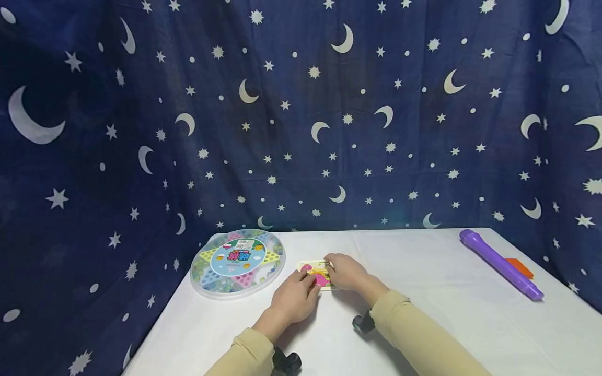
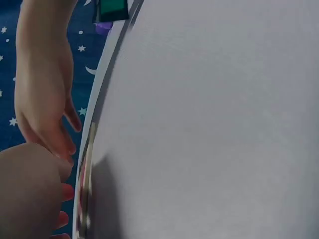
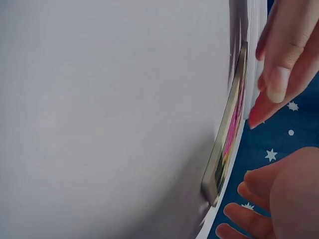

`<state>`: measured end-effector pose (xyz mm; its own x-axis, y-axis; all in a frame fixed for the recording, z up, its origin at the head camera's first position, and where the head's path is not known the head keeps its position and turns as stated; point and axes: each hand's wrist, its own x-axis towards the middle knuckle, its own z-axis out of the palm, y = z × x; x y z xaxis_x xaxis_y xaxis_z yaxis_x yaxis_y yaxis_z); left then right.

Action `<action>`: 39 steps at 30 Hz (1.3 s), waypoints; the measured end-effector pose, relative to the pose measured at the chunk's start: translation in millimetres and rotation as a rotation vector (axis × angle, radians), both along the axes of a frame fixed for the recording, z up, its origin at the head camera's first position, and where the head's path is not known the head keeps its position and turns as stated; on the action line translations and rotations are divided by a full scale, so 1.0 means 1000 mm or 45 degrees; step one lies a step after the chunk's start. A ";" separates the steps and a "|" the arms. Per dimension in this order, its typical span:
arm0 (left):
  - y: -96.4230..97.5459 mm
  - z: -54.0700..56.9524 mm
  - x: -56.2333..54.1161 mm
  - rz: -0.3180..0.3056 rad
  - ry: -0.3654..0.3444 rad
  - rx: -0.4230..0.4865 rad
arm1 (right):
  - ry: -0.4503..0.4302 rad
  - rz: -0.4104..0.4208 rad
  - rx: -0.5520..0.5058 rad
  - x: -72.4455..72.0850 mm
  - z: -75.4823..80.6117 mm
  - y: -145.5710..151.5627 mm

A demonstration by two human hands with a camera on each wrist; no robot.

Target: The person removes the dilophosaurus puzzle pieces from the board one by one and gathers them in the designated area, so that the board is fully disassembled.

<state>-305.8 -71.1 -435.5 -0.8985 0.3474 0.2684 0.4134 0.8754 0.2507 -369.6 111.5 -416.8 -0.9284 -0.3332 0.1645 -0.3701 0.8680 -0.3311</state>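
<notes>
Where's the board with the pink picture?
In the head view, the picture board lies on the white table between the left hand and right hand, right of the round game box.

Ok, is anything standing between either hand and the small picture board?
Nothing visible does: the left hand and right hand are both at the small picture board. The round game set lies off to its left, the purple stick well to its right.

And here the left hand (image 1: 293, 295) and right hand (image 1: 347, 271) cover parts of the little picture board (image 1: 321, 281), fingertip contact impossible to call from the head view, both sleeves (image 1: 430, 337) cut off below, the purple stick (image 1: 499, 265) part-hiding an orange piece (image 1: 522, 268), the round box (image 1: 238, 266) wearing print too small to read!
</notes>
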 end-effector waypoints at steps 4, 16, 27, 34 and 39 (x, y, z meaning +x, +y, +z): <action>-0.002 -0.009 0.000 -0.006 0.007 -0.007 | -0.010 0.033 0.008 -0.010 -0.004 -0.010; -0.014 -0.023 0.003 0.001 0.221 0.137 | -0.057 0.171 0.012 -0.017 0.002 -0.040; -0.012 -0.016 -0.004 -0.027 0.399 0.049 | -0.074 0.172 0.175 -0.027 0.030 -0.056; -0.008 -0.022 -0.003 -0.008 0.364 0.016 | -0.219 0.191 0.100 -0.038 0.030 -0.056; -0.008 -0.025 -0.003 -0.016 0.359 -0.009 | -0.334 0.160 -0.025 -0.044 0.023 -0.053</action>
<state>-308.5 -79.0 -460.1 -0.7843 0.3611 0.5044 0.4770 0.8709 0.1181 -413.9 58.3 -393.9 -0.8916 -0.4477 -0.0683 -0.3741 0.8130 -0.4462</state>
